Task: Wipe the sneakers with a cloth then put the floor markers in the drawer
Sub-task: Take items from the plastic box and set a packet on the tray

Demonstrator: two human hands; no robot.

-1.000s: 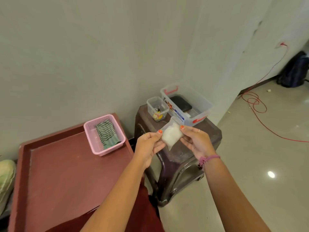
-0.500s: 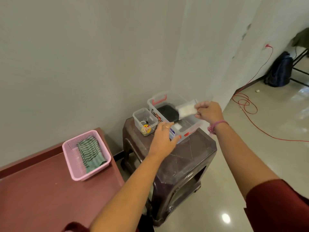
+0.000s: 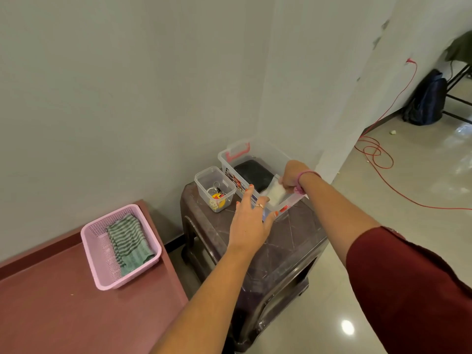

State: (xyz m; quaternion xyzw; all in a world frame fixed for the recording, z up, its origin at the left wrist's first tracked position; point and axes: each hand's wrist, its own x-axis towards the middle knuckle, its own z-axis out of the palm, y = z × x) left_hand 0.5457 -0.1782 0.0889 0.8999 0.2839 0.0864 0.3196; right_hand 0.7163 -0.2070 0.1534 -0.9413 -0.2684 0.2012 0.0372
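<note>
Packet [image 3: 275,194] lowered; dark stool [image 3: 293,241], tiled floor [image 3: 383,264]

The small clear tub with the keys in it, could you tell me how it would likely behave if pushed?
The small clear tub probably slides easily: it looks like thin, light plastic on the smooth stool top. It seems unlikely to tip, being squat, though the keys would probably rattle.

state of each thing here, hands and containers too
right hand: grips the white packet, lowered into the large bin
white packet: held, inside the large bin
left hand: fingers straight, touching the large bin's near wall
large clear bin: lid off, on the stool
small clear tub: lid off, keys inside
pink basket: holds a folded striped cloth
</note>
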